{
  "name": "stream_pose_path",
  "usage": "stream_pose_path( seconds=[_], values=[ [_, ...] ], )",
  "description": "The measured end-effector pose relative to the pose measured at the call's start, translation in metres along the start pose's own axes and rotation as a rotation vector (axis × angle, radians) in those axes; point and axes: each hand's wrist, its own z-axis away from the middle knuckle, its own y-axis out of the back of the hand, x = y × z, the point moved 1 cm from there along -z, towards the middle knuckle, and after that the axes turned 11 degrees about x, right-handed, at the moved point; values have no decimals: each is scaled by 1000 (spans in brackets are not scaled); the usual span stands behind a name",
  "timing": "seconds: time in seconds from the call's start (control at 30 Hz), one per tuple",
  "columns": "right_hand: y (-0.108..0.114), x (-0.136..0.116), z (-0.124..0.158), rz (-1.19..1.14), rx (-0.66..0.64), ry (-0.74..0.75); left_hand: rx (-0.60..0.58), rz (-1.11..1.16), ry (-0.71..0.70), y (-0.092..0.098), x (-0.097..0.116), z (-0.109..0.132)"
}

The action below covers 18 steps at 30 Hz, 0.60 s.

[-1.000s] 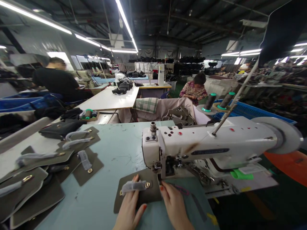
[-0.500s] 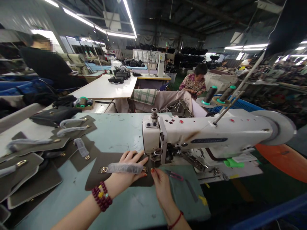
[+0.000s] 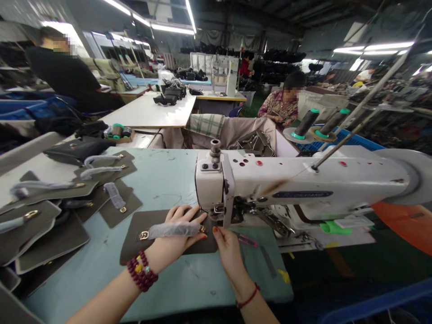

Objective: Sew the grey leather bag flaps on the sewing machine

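Observation:
A dark grey-brown bag panel (image 3: 143, 220) lies flat on the blue-green table, its right end by the needle area of a white sewing machine (image 3: 209, 184). Across it runs a plastic-wrapped handle (image 3: 173, 230) with a gold buckle at each end. My left hand (image 3: 171, 247) passes beneath that handle, fingers spread flat on the panel. The thumb and fingers of my right hand (image 3: 231, 252) are closed on the panel's right edge, just in front of the machine head. The exact stitching point is hidden. Pink-handled thread snips (image 3: 247, 239) lie right of my right hand.
Several similar panels with wrapped handles (image 3: 114, 198) overlap on the left. Thread cones (image 3: 305, 123) stand behind the machine. A cloth-lined bin (image 3: 232, 128) sits beyond the table. One co-worker (image 3: 281, 101) sits behind it, another (image 3: 62, 74) at far left.
The camera view has shifted slightly, so the machine appears larger and the background displaced. Both hands keep their hold, and the panel has turned very little, if at all.

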Motion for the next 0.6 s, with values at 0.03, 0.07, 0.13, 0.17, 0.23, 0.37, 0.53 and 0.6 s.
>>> stream_pose_path(
  seconds=[0.03,0.07,0.13,0.17,0.23,0.37,0.53,0.6],
  values=[
    [0,-1,-1,0,-1,-3,-1,0,6,1,0,-2],
    [0,-3,-3,-1,2,-6,-3,0,12,2,1,-4],
    [0,-5,-6,2,9,-15,-9,-1,23,4,1,-7],
    [-1,-6,-7,6,13,-21,-16,2,24,4,1,-8],
    [-2,-6,-8,17,16,-30,-26,12,16,4,-1,-9],
    [-3,-4,-6,36,42,-58,-28,55,-3,-1,-8,-8],
    [-2,1,2,-28,15,-113,-30,113,-14,-8,-14,-6],
    [-3,3,4,-77,3,-163,-27,120,-5,-9,-15,-6]
  ],
)
